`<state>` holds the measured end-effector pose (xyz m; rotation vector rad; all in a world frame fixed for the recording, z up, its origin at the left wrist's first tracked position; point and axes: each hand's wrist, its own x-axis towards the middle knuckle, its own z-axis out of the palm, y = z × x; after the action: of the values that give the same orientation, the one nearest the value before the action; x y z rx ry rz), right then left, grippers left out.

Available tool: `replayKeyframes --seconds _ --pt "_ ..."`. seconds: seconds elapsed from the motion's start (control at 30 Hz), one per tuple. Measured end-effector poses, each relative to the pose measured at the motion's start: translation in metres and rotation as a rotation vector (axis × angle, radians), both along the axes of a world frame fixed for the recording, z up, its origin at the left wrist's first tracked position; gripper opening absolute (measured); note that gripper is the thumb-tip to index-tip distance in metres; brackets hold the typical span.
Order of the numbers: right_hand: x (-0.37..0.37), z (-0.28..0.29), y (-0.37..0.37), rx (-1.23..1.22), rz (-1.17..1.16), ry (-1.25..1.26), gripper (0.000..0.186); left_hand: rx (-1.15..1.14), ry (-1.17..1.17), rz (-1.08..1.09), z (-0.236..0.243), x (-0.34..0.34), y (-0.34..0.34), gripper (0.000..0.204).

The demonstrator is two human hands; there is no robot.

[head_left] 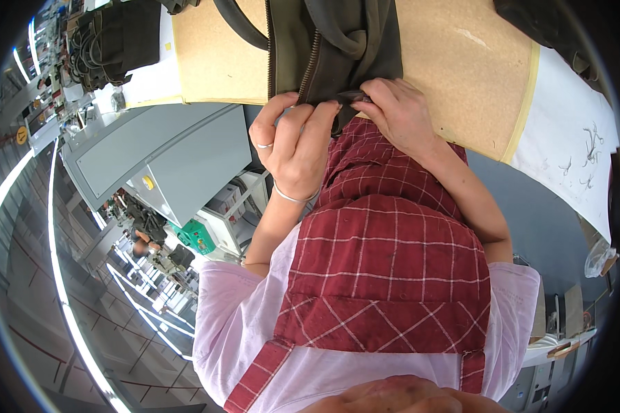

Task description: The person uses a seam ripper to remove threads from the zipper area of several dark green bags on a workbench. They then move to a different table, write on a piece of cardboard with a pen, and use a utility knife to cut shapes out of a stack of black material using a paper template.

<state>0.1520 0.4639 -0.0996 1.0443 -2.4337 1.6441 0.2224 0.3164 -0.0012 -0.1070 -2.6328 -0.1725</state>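
A dark olive-grey handbag (382,45) lies at the near edge of the work surface, running out of the top of the view. Its brass-toothed zipper (313,65) is parted, and a handle (240,24) curves off to the left. My left hand (293,148), with a ring and a bracelet, is closed on the bag's near end beside the zipper. From the other side my right hand (403,113) pinches a small dark flap or tab at that same end. The fingertips almost meet; exactly what lies between them is partly hidden.
Under the bag is a tan board (461,76) edged with yellow tape. More dark bags (127,45) are piled at the far left. Loose thread ends (590,148) lie on the white surface at right. Below left are a grey panel (193,165) and a green box (194,236).
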Motion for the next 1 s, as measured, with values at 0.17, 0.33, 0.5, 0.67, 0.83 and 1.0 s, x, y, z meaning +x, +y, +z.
replayKeyframes --seconds 0.17,0.33,0.5,0.67,0.83,1.0 --pt "-0.005 0.005 0.001 0.018 0.011 0.096 0.027 0.103 0.067 -0.08 -0.009 0.007 -0.007 0.031" --pt "-0.015 0.005 0.001 0.043 0.033 0.23 0.029 0.148 0.063 -0.038 -0.008 0.007 -0.002 0.02" --pt "-0.021 0.009 0.001 0.045 0.028 0.315 0.031 0.169 0.066 -0.038 -0.009 0.007 0.0 0.019" --pt "-0.025 0.013 0.002 0.044 0.043 0.331 0.03 0.19 0.054 -0.035 -0.01 0.006 0.0 0.019" --pt "-0.025 0.015 0.002 0.043 0.042 0.325 0.029 0.208 0.059 -0.038 -0.011 0.006 0.0 0.017" --pt "-0.022 0.015 0.003 0.07 0.048 0.325 0.029 0.211 0.069 -0.041 -0.012 0.006 0.0 0.018"
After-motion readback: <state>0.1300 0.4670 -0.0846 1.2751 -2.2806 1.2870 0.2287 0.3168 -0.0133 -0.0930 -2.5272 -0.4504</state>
